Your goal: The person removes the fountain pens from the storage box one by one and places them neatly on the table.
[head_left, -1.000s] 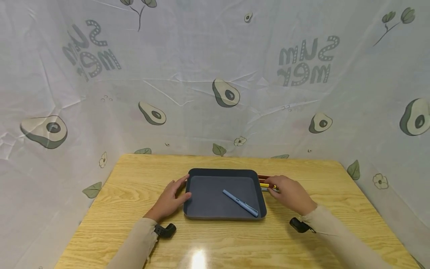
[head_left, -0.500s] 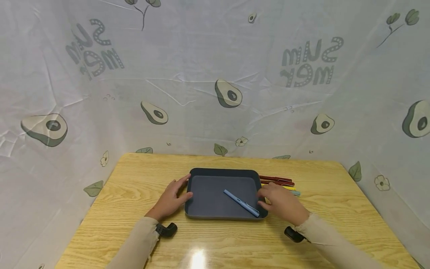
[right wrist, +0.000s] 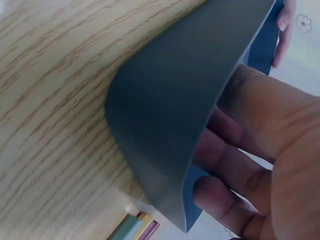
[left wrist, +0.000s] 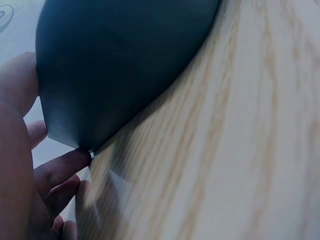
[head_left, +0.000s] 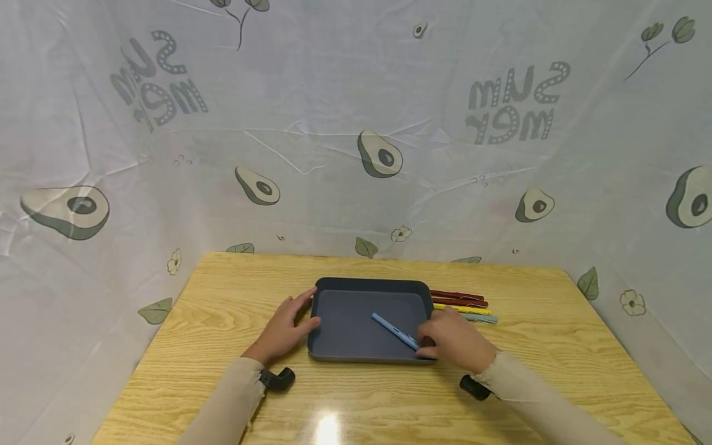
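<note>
A dark grey rectangular tray [head_left: 356, 283] lies on the wooden table. My left hand [head_left: 280, 329] rests against its left side, fingers spread, with the thumb reaching the rim. The left wrist view shows the fingers [left wrist: 65, 167] touching the tray near a corner. Inside the tray lies a light blue pen [head_left: 392, 329], slanting down to the right. My right hand [head_left: 457, 339] reaches over the right wall, thumb and fingers pinching the pen's clip end. In the right wrist view the tray wall [right wrist: 160, 95] hides the fingertips and the pen.
Right of the tray, several pens lie side by side: two dark red pens [head_left: 464, 295], a yellow pen [head_left: 473, 310] and a grey-green pen [head_left: 483, 319]. A pale cloth [head_left: 311, 216] printed with avocados hangs behind and beside the table [head_left: 267, 272].
My right hand has moved left from the pens beside the tray, over the right wall, to the blue pen's end. My left hand has stayed at the tray's left side.
</note>
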Tool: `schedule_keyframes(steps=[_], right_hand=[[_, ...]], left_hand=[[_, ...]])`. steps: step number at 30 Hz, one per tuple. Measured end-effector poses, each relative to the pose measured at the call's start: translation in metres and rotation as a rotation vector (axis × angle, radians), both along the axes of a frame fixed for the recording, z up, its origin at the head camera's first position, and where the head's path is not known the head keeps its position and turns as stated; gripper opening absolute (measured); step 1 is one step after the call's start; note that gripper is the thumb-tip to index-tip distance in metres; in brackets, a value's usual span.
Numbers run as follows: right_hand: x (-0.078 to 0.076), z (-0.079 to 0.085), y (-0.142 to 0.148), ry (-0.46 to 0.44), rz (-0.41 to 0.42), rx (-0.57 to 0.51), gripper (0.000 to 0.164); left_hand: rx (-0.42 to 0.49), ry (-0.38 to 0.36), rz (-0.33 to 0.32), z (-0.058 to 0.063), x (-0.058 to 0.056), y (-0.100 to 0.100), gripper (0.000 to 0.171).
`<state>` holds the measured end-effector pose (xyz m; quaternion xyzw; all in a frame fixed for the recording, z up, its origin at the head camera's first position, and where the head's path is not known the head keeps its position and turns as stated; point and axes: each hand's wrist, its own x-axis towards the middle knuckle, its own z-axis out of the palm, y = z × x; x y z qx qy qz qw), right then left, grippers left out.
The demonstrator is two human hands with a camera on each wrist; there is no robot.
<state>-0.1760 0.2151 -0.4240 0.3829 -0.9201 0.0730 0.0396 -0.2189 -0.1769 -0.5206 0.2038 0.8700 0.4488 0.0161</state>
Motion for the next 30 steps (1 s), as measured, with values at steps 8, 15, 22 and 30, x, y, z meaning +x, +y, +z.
schedule_keyframes(steps=[8,15,22,30], right_hand=[[-0.001,-0.001,-0.003,0.007,0.008,0.013,0.032],[-0.002,-0.005,-0.002,0.026,0.003,0.033,0.035],[-0.006,-0.012,-0.002,0.03,-0.049,0.051,0.016],[-0.013,-0.018,-0.004,0.112,-0.045,0.097,0.014]], left_hand=[[-0.008,0.002,-0.004,0.003,0.0,0.002,0.073],[-0.012,-0.014,0.001,0.002,0.002,0.0,0.072],[-0.007,-0.03,0.006,0.003,0.002,0.001,0.073],[-0.004,-0.015,0.0,0.004,0.003,0.001,0.073]])
